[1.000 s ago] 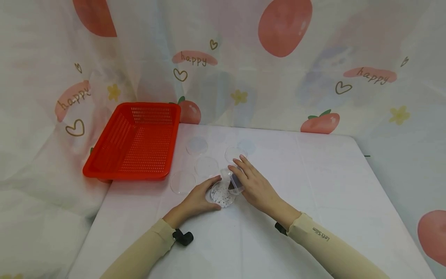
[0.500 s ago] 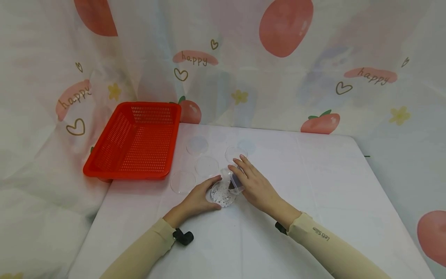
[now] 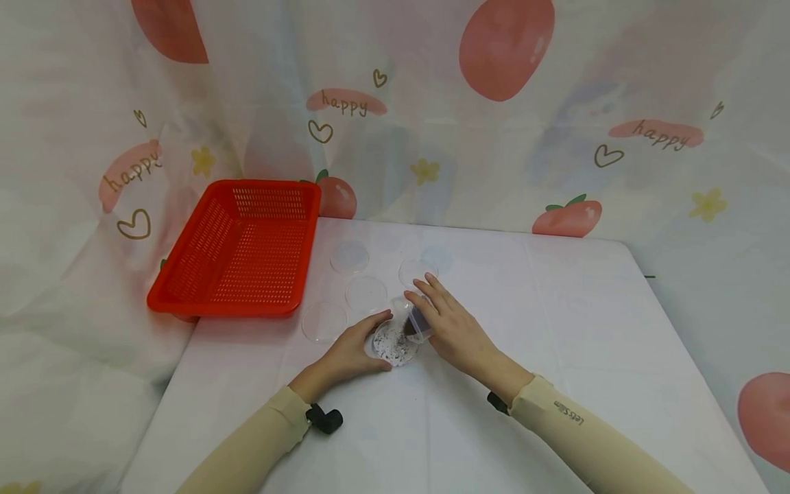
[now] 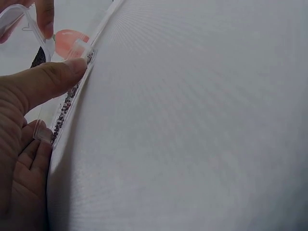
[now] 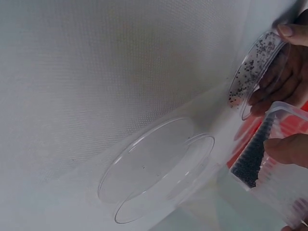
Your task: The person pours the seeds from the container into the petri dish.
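Observation:
My left hand (image 3: 353, 353) holds a clear, round petri dish (image 3: 395, 344) by its rim, thumb on the near side and fingers on the far side. Small dark grains (image 5: 255, 67) lie scattered over its floor. My right hand (image 3: 459, 336) grips a clear plastic tub (image 3: 420, 328), tilted with its mouth toward the dish and above its right side. In the right wrist view, a mass of dark grains (image 5: 248, 166) has gathered along the tub's lower side. The left wrist view shows grains through the dish's side wall, with my thumb (image 4: 62, 77) on its rim.
Several clear round dishes or lids (image 3: 366, 295) lie on the white tabletop (image 3: 524, 412) just beyond my hands. A red perforated basket (image 3: 247, 267) stands at the back left. A printed curtain (image 3: 494, 158) hangs behind the table.
The dark grains in the petri dish look somewhat denser than before. Both hands, the dish and the tilted tub stay almost where they were.

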`<state>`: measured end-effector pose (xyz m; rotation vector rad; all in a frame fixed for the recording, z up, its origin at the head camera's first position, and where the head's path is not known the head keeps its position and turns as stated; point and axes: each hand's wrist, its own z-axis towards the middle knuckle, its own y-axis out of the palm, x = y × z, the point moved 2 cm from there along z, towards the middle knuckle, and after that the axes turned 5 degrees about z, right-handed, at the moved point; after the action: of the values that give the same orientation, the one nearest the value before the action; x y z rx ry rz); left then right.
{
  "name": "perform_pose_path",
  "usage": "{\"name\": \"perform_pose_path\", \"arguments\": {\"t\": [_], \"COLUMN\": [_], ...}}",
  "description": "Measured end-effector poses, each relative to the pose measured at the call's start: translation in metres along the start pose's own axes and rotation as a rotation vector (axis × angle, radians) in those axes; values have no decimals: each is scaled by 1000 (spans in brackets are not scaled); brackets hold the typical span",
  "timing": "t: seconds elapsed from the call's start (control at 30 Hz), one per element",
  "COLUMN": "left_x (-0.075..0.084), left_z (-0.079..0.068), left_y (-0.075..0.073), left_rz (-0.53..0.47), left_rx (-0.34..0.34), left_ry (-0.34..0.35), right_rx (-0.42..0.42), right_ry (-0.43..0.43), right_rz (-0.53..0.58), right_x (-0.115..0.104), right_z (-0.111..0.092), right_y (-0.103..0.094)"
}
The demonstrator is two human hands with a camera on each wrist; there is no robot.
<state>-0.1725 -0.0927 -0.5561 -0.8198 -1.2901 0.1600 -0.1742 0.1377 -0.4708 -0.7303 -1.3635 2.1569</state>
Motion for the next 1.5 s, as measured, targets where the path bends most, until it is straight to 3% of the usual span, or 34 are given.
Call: {"name": "perform_pose_path", "arguments": {"t": [0.27,0.4,0.53,0.77,1.07,1.27,1.5], "left_x": [0,0,0,0,1,3,3], "left_z": [-1,0,0,0,-1,-1,-1], "left_y": [1,1,1,3,4,3,4], "left_rz": [-7,-2,-1,15,16,15,23], "left_rx": [5,8,12,13,6,3,3], "left_ry": [-7,-4,-3,-27,-39,-36,-39], "right_rx": [-1,16,50,110,240,295,306], "right_ry": [88,176,319,644,881,1005,1054], "right_rz": [84,157,271,486,809,808,758], "right_x": [5,10,19,49,90,108,119], "right_z": [-4,-6,-12,-35,-73,-95,-112], "right_y": [-2,-4,-7,-11,-14,-13,-6]}}
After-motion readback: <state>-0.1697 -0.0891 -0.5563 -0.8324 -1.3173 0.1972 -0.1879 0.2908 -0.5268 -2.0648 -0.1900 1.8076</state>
